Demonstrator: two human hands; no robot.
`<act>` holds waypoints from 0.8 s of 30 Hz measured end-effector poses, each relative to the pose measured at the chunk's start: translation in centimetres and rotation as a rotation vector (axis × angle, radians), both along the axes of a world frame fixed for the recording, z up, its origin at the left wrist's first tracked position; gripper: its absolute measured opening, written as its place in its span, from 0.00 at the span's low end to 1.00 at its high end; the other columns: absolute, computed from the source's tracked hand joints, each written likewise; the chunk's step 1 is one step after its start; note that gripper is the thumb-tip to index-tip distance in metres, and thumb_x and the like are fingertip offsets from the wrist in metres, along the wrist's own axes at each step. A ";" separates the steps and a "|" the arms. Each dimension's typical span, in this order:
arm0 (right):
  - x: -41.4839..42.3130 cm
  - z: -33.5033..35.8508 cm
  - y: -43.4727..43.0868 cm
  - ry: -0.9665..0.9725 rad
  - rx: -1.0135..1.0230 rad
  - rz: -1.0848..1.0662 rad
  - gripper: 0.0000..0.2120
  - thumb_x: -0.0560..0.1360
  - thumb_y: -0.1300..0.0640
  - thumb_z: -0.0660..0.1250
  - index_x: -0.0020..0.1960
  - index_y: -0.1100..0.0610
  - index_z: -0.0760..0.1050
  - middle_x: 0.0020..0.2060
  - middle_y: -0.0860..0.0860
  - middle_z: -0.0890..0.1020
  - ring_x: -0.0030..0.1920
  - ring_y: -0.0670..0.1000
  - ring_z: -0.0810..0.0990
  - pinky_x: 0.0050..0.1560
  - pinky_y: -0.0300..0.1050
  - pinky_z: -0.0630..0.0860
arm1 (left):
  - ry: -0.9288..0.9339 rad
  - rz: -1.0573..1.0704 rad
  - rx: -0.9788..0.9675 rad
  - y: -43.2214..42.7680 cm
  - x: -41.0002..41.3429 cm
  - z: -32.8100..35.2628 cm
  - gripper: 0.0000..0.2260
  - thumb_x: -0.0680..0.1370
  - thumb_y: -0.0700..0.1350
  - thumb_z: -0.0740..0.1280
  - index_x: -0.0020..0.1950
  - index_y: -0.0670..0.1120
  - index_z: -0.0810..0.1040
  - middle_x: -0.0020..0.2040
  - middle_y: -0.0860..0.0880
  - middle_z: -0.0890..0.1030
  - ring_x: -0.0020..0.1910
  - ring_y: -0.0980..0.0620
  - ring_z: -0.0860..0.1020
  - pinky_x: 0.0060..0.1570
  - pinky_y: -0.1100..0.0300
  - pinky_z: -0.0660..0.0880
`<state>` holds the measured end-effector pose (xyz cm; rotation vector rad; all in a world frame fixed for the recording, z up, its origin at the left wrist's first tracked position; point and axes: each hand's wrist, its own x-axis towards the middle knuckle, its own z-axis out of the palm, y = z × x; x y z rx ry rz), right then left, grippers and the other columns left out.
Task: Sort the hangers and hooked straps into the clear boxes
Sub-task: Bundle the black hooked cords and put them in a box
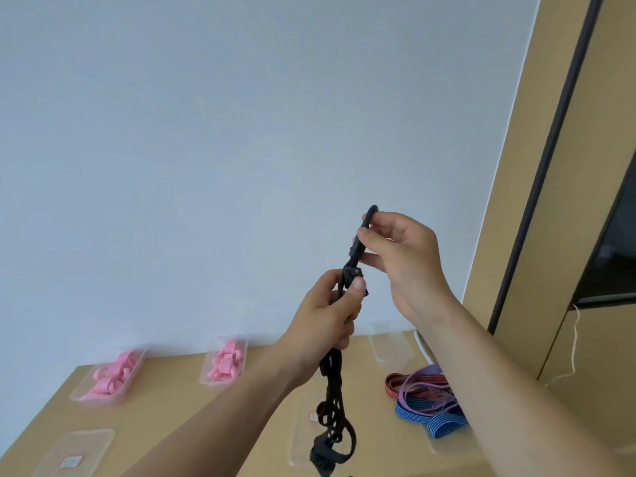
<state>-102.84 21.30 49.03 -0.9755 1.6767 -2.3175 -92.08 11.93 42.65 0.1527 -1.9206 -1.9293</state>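
A black hooked strap (332, 401) hangs in the air above the table. My right hand (399, 259) pinches its black hook at the top. Just below, my left hand (330, 311) is closed around the strap, whose looped lower part dangles over a clear box (303, 438). Two clear boxes at the back hold pink hangers (113, 376) and more pink hangers (225, 363). A pile of red, purple and blue striped straps (426, 397) lies on the table at the right.
An empty clear box (390, 342) stands at the back right by the wall. Another clear box (75, 452) with a small label sits front left. The wooden table (172, 401) meets a blue wall; a tan cabinet (585, 235) rises at the right.
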 end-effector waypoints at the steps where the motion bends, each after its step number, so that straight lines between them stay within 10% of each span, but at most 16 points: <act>1: -0.2 0.1 0.3 -0.033 -0.034 0.002 0.06 0.76 0.68 0.72 0.51 0.61 0.83 0.37 0.54 0.78 0.38 0.54 0.84 0.46 0.50 0.85 | 0.019 0.034 -0.018 0.4 -0.1 0.0 0.11 0.84 0.52 0.66 0.60 0.45 0.76 0.35 0.53 0.67 0.28 0.54 0.60 0.27 0.63 0.61; 8: -1.2 -1.9 2.4 -0.377 -0.091 0.308 0.16 0.76 0.63 0.73 0.60 0.68 0.75 0.50 0.63 0.84 0.50 0.61 0.86 0.56 0.52 0.82 | 0.056 -0.048 0.274 2.7 -1.0 0.6 0.08 0.86 0.48 0.61 0.51 0.46 0.75 0.37 0.49 0.71 0.27 0.54 0.60 0.25 0.64 0.57; 14: -3.0 -1.6 4.1 -0.286 -0.045 0.410 0.13 0.76 0.68 0.70 0.60 0.68 0.79 0.44 0.60 0.82 0.43 0.60 0.81 0.39 0.45 0.78 | -0.024 -0.163 0.402 3.6 -1.3 0.4 0.13 0.83 0.54 0.65 0.54 0.44 0.76 0.36 0.51 0.68 0.28 0.55 0.62 0.23 0.65 0.59; 24: -4.5 -3.0 4.8 0.641 0.032 -0.008 0.17 0.71 0.71 0.74 0.51 0.51 0.85 0.47 0.51 0.85 0.50 0.52 0.86 0.51 0.47 0.84 | -0.127 0.025 0.225 3.7 -1.0 0.3 0.16 0.85 0.53 0.65 0.61 0.43 0.83 0.44 0.42 0.84 0.27 0.50 0.73 0.24 0.62 0.68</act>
